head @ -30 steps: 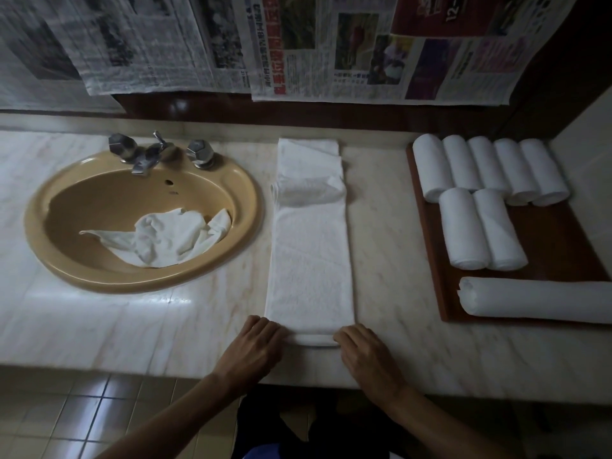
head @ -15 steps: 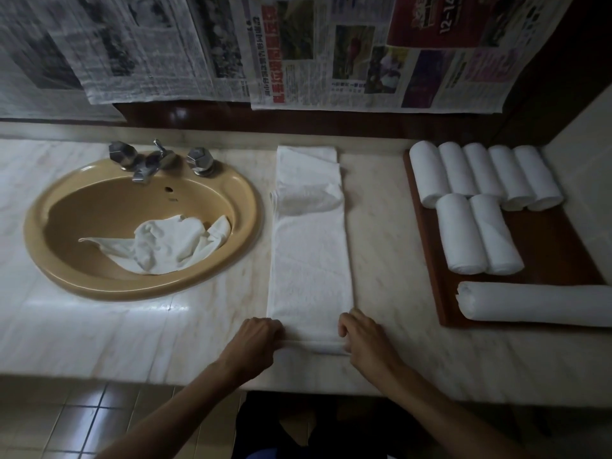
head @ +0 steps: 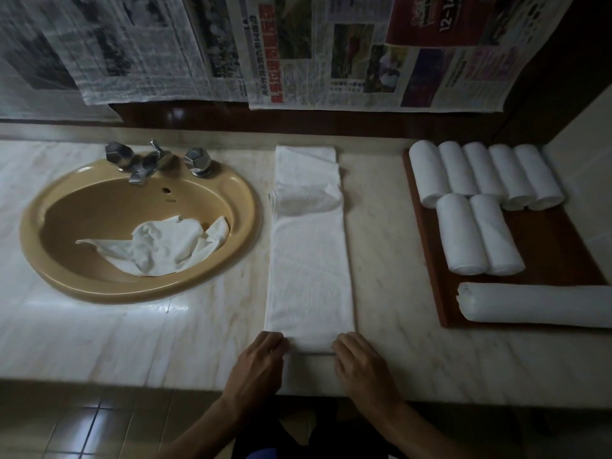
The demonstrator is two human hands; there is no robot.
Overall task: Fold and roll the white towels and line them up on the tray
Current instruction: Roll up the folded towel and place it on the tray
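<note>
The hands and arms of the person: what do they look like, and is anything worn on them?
Both forearms are bare, with no sleeves in view. The left hand and right hand wear no gloves; no ring, watch or bracelet shows in this dim light.

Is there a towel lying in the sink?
Yes, a crumpled white towel lies loose in the bowl of the tan sink, unfolded, beside the faucet end.
</note>
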